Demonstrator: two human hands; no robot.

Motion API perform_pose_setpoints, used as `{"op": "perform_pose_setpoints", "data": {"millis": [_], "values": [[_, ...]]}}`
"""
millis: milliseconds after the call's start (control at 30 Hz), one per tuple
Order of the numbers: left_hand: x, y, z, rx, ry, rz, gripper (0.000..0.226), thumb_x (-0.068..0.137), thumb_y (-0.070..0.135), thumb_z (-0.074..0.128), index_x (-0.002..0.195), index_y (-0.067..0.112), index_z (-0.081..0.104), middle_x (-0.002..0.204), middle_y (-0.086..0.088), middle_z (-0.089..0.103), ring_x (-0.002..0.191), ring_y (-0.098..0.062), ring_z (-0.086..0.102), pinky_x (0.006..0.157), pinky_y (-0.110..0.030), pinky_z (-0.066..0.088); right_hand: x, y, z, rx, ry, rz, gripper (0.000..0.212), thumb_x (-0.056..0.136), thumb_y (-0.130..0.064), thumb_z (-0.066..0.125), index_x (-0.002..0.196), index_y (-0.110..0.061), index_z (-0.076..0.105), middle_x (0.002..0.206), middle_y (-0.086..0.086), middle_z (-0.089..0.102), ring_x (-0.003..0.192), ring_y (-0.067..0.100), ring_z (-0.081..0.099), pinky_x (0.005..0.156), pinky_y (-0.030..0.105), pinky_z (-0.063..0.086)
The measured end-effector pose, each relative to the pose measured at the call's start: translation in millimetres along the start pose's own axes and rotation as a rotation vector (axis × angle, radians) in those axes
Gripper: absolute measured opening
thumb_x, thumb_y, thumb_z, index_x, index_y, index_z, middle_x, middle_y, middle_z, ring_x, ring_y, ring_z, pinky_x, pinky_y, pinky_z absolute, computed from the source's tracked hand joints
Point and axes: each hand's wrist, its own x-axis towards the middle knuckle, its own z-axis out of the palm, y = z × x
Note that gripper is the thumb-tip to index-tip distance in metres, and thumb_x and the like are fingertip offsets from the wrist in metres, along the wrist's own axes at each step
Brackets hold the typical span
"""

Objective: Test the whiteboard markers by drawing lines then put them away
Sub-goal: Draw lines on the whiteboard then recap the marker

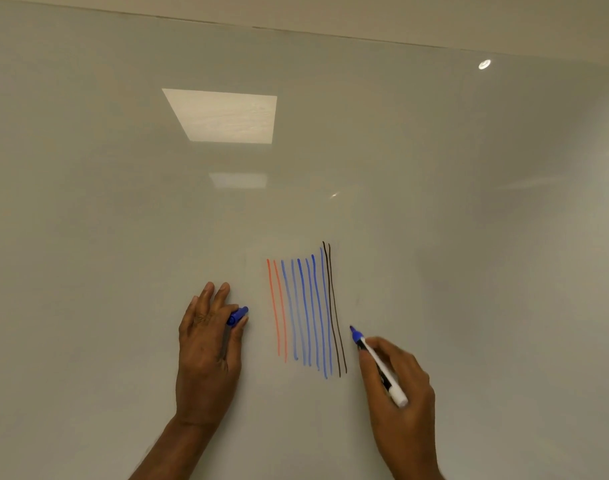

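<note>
Marker point(382, 371) (uncapped), gripped by right hand point(411, 381)

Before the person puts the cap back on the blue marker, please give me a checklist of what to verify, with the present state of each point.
1. The blue lines are drawn on the whiteboard: ok, between the red lines and the black lines.
2. The right hand holds the blue marker: ok.
3. The marker tip is uncovered: ok.
4. The tip is lifted off the board: cannot tell.
5. The left hand holds the blue cap: ok, between thumb and fingers.
6. The cap opening faces the tip: cannot tell.
</note>
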Motion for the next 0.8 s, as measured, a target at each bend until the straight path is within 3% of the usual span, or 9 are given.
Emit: {"op": "perform_pose_setpoints", "data": {"millis": [100,200,267,367,467,600,667,800], "values": [[0.9,0.8,-1.4,-0.028,-0.012,-0.031,0.036,0.098,0.024,0.057,0.128,0.004,0.063,0.146,-0.008,0.056,0.148,-0.023,0.040,0.123,-0.046,0.030,-24.6,14.4,-12.0,-0.059,-0.003,0.030,0.020,0.080,-0.032,0.075,0.100,-0.033,0.075,0.096,-0.016,0.070,0.087,0.000,0.068,0.075,0.015,0.053],[1.4,5.1,-7.0,-0.101,-0.041,-0.091,0.031,0.102,0.025,0.057,0.127,0.008,0.064,0.147,-0.005,0.055,0.149,-0.021,0.038,0.123,-0.046,0.030,-41.1,17.0,-19.8,-0.021,-0.072,0.230,0.027,0.075,-0.049,0.073,0.102,-0.048,0.070,0.099,-0.017,0.070,0.086,0.001,0.068,0.076,0.005,0.049],[-0.5,12.8,-14.9,-0.187,-0.067,-0.194,0.028,0.103,0.019,0.060,0.131,0.018,0.061,0.150,0.001,0.052,0.151,-0.017,0.034,0.123,-0.045,0.031,-46.1,8.3,-20.3,0.077,-0.099,0.309,0.019,0.078,-0.039,0.082,0.097,-0.038,0.074,0.093,-0.008,0.074,0.087,0.009,0.070,0.078,0.011,0.051],[-7.8,30.1,-34.2,-0.316,-0.098,-0.393,0.043,0.096,0.020,0.060,0.139,0.026,0.057,0.152,0.011,0.050,0.148,-0.011,0.038,0.122,-0.028,0.031,-41.2,-25.0,-20.1,0.239,-0.199,0.407,0.009,0.086,-0.011,0.072,0.094,-0.014,0.072,0.082,0.004,0.076,0.084,0.018,0.071,0.073,0.014,0.052],[-10.6,48.4,-56.6,-0.444,-0.092,-0.564,0.035,0.097,0.019,0.061,0.132,0.019,0.064,0.139,0.010,0.064,0.136,-0.004,0.053,0.114,-0.019,0.038,-36.7,-58.5,-14.7,0.357,-0.312,0.427,0.011,0.088,-0.011,0.070,0.098,-0.012,0.069,0.084,0.005,0.076,0.085,0.013,0.071,0.076,0.015,0.052],[-5.7,66.6,-86.3,-0.613,-0.122,-0.826,0.020,0.098,0.023,0.062,0.116,0.021,0.070,0.113,0.005,0.077,0.113,-0.012,0.069,0.102,-0.033,0.050,-43.0,-90.9,6.0,0.489,-0.378,0.510,0.029,0.084,-0.032,0.062,0.105,-0.013,0.068,0.094,0.002,0.078,0.095,0.015,0.073,0.082,0.029,0.057],[-6.0,69.3,-98.5,-0.793,-0.148,-0.969,0.024,0.098,0.020,0.059,0.119,0.011,0.068,0.114,-0.006,0.077,0.113,-0.022,0.071,0.099,-0.042,0.056,-49.4,-101.6,18.2,0.521,-0.398,0.543,0.035,0.084,-0.037,0.058,0.108,-0.014,0.067,0.096,0.001,0.078,0.095,0.018,0.073,0.080,0.032,0.058],[-7.6,74.8,-121.2,-1.058,-0.150,-1.155,0.034,0.094,0.017,0.057,0.124,0.003,0.063,0.119,-0.018,0.074,0.114,-0.031,0.071,0.095,-0.044,0.058,-62.5,-115.7,37.1,0.533,-0.422,0.583,0.032,0.087,-0.039,0.057,0.109,-0.017,0.068,0.097,0.003,0.077,0.096,0.021,0.073,0.082,0.039,0.059]]}}
